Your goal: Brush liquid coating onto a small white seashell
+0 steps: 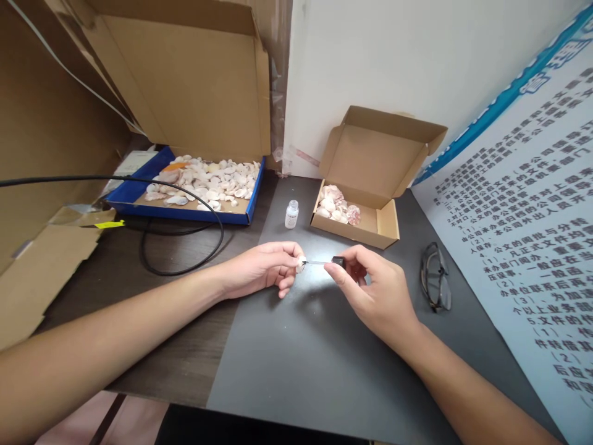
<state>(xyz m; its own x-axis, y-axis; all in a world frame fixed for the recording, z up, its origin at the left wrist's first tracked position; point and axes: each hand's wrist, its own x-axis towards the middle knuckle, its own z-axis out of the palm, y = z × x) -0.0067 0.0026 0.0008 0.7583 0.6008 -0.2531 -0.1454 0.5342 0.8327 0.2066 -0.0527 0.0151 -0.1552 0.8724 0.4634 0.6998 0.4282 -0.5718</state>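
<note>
Left hand (264, 269) pinched tight on small pale shell (301, 264), 9 o'clock of right hand (382, 287). Right fingers clamped on black-capped applicator (339, 261), rod pointing 9 o'clock, tip at shell. From shell: uncapped bottle (291, 216) 12 o'clock, blue shell box (236, 218) 10, cardboard shell box (361, 235) 1, glasses (432, 277) 3.

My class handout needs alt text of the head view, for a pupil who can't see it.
A person's left hand pinches a small shell-like piece while the right hand points a black-capped applicator at it. Beyond them stand an uncapped bottle, a blue-sided box of shells and a smaller cardboard box of shells.
</note>
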